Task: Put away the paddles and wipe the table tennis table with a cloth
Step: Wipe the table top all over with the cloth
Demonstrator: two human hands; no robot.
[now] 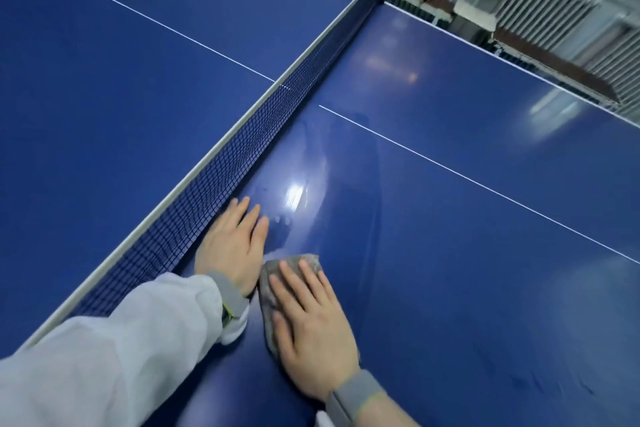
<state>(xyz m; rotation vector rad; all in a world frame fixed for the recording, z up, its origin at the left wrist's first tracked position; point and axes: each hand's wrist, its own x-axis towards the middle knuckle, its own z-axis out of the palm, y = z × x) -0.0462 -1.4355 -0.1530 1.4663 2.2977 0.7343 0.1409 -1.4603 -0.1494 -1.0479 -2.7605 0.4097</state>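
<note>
The blue table tennis table (450,253) fills the scene, its net (242,156) running from near left to far right. Near the net, the left hand (232,246) lies flat with straight fingers, holding nothing. Just to its right, the right hand (311,333) presses flat on a grey cloth (270,284).

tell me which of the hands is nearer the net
Left. The left hand lies flat on the table right at the foot of the net; the right hand presses the cloth farther out from it.
</note>
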